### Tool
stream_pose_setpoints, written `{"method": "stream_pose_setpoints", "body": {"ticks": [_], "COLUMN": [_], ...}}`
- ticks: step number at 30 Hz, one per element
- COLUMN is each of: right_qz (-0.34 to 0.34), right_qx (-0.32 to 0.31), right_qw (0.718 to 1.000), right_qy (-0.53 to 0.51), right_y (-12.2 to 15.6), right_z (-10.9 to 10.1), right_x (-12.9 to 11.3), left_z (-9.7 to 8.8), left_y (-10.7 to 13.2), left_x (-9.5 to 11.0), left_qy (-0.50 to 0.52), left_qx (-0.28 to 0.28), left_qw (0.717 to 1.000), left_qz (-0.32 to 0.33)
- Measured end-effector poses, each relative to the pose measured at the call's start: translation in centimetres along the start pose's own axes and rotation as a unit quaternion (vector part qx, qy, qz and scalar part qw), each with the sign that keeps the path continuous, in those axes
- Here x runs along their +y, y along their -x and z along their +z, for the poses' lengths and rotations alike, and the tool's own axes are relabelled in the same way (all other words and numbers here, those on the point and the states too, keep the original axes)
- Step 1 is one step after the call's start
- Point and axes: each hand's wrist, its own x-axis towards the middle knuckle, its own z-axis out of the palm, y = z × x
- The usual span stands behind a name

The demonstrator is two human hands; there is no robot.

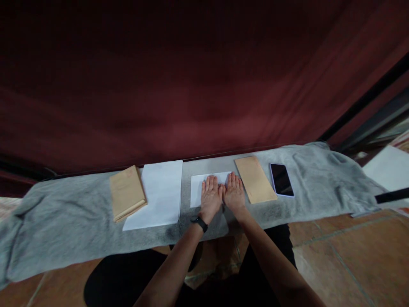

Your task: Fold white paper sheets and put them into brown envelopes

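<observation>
My left hand [211,197] and my right hand [234,194] lie flat side by side, fingers stretched out, pressing on a folded white sheet of paper [197,189] on a grey cloth [79,230]. A black band sits on my left wrist. Just right of my right hand lies a single brown envelope [255,179]. Left of the folded sheet lies a larger white sheet [161,194], with a stack of brown envelopes [127,192] overlapping its left edge.
A black phone [281,180] lies face up right of the single envelope. A dark red curtain hangs behind the cloth-covered ledge. Another white sheet [388,168] shows at the far right. Terracotta floor tiles lie below, with my dark-clad legs.
</observation>
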Motion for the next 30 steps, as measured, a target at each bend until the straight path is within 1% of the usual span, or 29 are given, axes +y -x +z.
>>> {"method": "stream_pose_setpoints", "body": {"ticks": [1,3,8,11,13,15,18,20,23,27,30], "right_qz": [-0.002,-0.005,0.014,0.033,0.017,-0.025,-0.06,-0.07,-0.08,-0.079,-0.074], "right_qx": [-0.003,-0.005,0.003,-0.007,-0.026,-0.054,-0.078,-0.079,-0.069,-0.054,-0.043], "right_qw": [1.0,1.0,1.0,0.999,0.999,0.997,0.992,0.992,0.993,0.995,0.996], "right_qy": [0.003,0.008,0.008,0.003,-0.019,-0.054,-0.078,-0.074,-0.056,-0.034,-0.026], "right_y": [0.0,0.0,-0.2,-0.7,-1.1,-1.4,-1.6,-1.6,-1.4,-1.0,-0.7], "right_z": [0.0,-0.1,-0.1,-0.1,0.1,0.4,0.8,0.9,0.8,0.8,0.8], "right_x": [0.0,0.1,-0.2,-1.6,-3.0,-4.4,-5.5,-5.4,-4.3,-2.8,-2.1], "left_z": [0.0,0.2,0.4,0.5,0.6,0.5,0.5,0.5,0.5,0.4,0.3], "left_y": [-0.2,-0.4,-0.3,-0.4,-0.4,-0.4,-0.3,-0.2,-0.2,-0.1,0.2], "left_x": [0.2,0.0,-2.4,-3.1,-3.2,-3.4,-3.7,-3.8,-3.7,-3.5,-3.8], "left_qy": [0.001,-0.004,-0.035,-0.047,-0.049,-0.044,-0.032,-0.026,-0.025,-0.027,-0.027], "left_qx": [-0.011,-0.018,-0.007,-0.009,-0.019,-0.035,-0.045,-0.038,-0.024,0.0,0.008], "left_qw": [1.0,1.0,0.999,0.998,0.998,0.998,0.998,0.999,0.999,0.999,0.998], "left_qz": [0.008,0.01,-0.024,-0.035,-0.034,-0.026,-0.016,-0.017,-0.024,-0.042,-0.057]}}
